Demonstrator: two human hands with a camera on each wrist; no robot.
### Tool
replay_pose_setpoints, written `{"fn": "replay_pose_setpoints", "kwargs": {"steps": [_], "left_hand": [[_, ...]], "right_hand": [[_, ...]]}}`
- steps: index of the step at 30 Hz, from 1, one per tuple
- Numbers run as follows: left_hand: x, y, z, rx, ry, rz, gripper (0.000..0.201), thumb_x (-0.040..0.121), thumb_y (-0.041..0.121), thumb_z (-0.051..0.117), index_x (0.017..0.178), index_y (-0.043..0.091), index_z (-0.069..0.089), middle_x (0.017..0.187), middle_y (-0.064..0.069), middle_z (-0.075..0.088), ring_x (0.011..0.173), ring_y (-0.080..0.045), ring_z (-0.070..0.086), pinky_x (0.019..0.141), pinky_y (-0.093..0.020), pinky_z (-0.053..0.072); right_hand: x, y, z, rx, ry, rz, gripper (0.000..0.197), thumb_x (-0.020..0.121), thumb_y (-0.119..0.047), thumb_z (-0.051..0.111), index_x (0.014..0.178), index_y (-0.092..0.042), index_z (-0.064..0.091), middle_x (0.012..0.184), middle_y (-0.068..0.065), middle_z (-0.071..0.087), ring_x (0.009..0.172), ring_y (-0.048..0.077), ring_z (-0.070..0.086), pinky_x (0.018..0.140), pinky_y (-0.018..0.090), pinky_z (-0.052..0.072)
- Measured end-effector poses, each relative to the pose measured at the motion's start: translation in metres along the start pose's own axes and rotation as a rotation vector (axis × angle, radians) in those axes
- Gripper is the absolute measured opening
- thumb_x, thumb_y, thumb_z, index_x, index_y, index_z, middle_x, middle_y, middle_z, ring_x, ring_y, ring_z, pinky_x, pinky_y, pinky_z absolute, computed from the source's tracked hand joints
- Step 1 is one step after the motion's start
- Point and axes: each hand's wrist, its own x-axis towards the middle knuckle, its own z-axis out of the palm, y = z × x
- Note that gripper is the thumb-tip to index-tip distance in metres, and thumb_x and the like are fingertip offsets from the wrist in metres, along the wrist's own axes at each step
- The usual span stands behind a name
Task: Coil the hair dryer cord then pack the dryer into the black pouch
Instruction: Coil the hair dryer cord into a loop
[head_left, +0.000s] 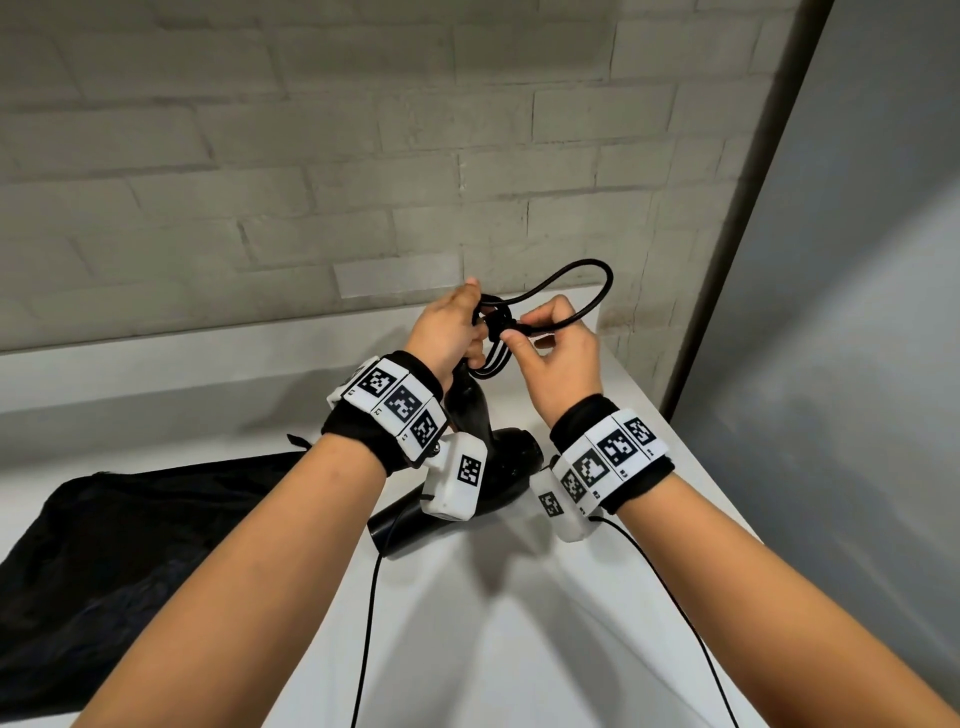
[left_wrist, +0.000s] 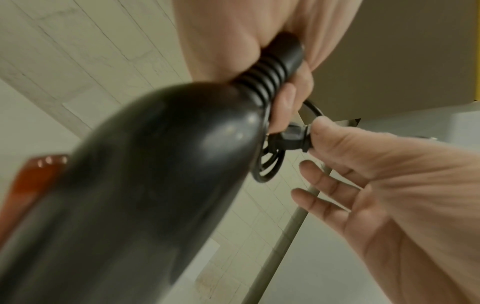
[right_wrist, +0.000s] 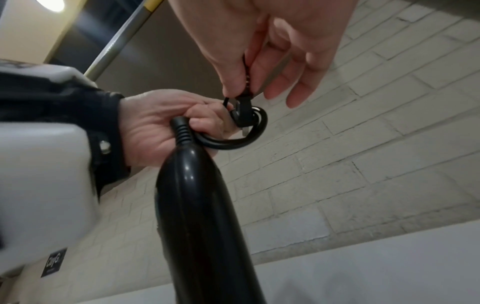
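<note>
The black hair dryer (head_left: 501, 460) stands handle-up over the white table (head_left: 519, 623), its barrel pointing at me. My left hand (head_left: 467, 332) grips the coiled cord (head_left: 491, 358) together with the ribbed cord sleeve (left_wrist: 272, 76) at the top of the handle (right_wrist: 197, 205). My right hand (head_left: 522, 338) pinches the plug (right_wrist: 244, 112) between thumb and forefinger against the coil, with the other fingers spread. One cord loop (head_left: 582, 286) sticks out up and to the right. The black pouch (head_left: 119, 545) lies flat on the table at the left.
A pale brick wall (head_left: 311, 182) runs close behind the table. A grey panel (head_left: 857, 312) stands at the right, just past the table's right edge. Thin black sensor cables (head_left: 366, 623) hang from both wrist units.
</note>
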Motion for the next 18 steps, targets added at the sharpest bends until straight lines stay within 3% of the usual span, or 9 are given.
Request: {"fn": "replay_pose_setpoints", "kwargs": {"steps": [3, 5, 9, 12, 15, 18], "left_hand": [[0.001, 0.000, 0.000, -0.001, 0.008, 0.001, 0.033, 0.099, 0.033, 0.036, 0.069, 0.018, 0.039, 0.040, 0.006, 0.031, 0.029, -0.006, 0.022, 0.035, -0.015, 0.023], [0.001, 0.000, 0.001, 0.007, 0.002, -0.002, 0.032, 0.098, 0.033, 0.036, 0.070, 0.019, 0.040, 0.039, 0.006, 0.032, 0.029, -0.006, 0.023, 0.035, -0.014, 0.024], [0.000, 0.000, 0.002, 0.035, -0.032, 0.012, 0.031, 0.098, 0.032, 0.036, 0.071, 0.019, 0.042, 0.040, 0.006, 0.031, 0.029, -0.006, 0.022, 0.034, -0.014, 0.025], [-0.003, 0.000, 0.004, 0.042, -0.066, 0.008, 0.032, 0.099, 0.032, 0.036, 0.070, 0.020, 0.042, 0.042, 0.006, 0.029, 0.029, -0.005, 0.021, 0.034, -0.014, 0.024], [-0.005, 0.001, 0.004, 0.041, -0.097, -0.023, 0.031, 0.099, 0.033, 0.036, 0.072, 0.019, 0.043, 0.036, 0.010, 0.032, 0.027, -0.004, 0.021, 0.034, -0.014, 0.023], [-0.008, 0.001, 0.005, 0.048, -0.122, -0.048, 0.031, 0.099, 0.034, 0.036, 0.073, 0.019, 0.042, 0.034, 0.011, 0.032, 0.027, -0.003, 0.021, 0.033, -0.013, 0.022]], "right_hand": [[0.002, 0.002, -0.003, -0.015, -0.044, -0.011, 0.014, 0.076, -0.010, 0.068, 0.079, -0.013, 0.055, 0.073, -0.009, 0.057, 0.074, 0.002, 0.053, 0.064, 0.000, 0.036], [0.001, 0.004, -0.004, -0.043, -0.057, -0.027, 0.012, 0.076, -0.010, 0.068, 0.080, -0.006, 0.058, 0.079, -0.001, 0.061, 0.079, 0.010, 0.055, 0.068, 0.000, 0.036], [0.002, 0.004, -0.004, -0.131, -0.047, -0.068, 0.014, 0.075, -0.010, 0.069, 0.081, -0.003, 0.059, 0.085, 0.010, 0.066, 0.088, 0.022, 0.057, 0.074, 0.019, 0.038], [0.001, 0.003, 0.002, -0.157, -0.045, -0.064, 0.015, 0.075, -0.011, 0.069, 0.080, -0.005, 0.057, 0.079, 0.004, 0.059, 0.081, 0.021, 0.056, 0.072, 0.024, 0.041], [0.002, 0.009, 0.008, -0.125, 0.041, 0.003, 0.029, 0.073, -0.009, 0.068, 0.078, -0.013, 0.040, 0.067, -0.006, 0.042, 0.060, 0.010, 0.042, 0.056, 0.010, 0.034], [0.005, 0.012, 0.012, 0.031, 0.025, 0.174, 0.032, 0.075, -0.009, 0.065, 0.090, -0.014, 0.037, 0.081, -0.001, 0.048, 0.070, 0.009, 0.047, 0.062, 0.006, 0.037]]}}
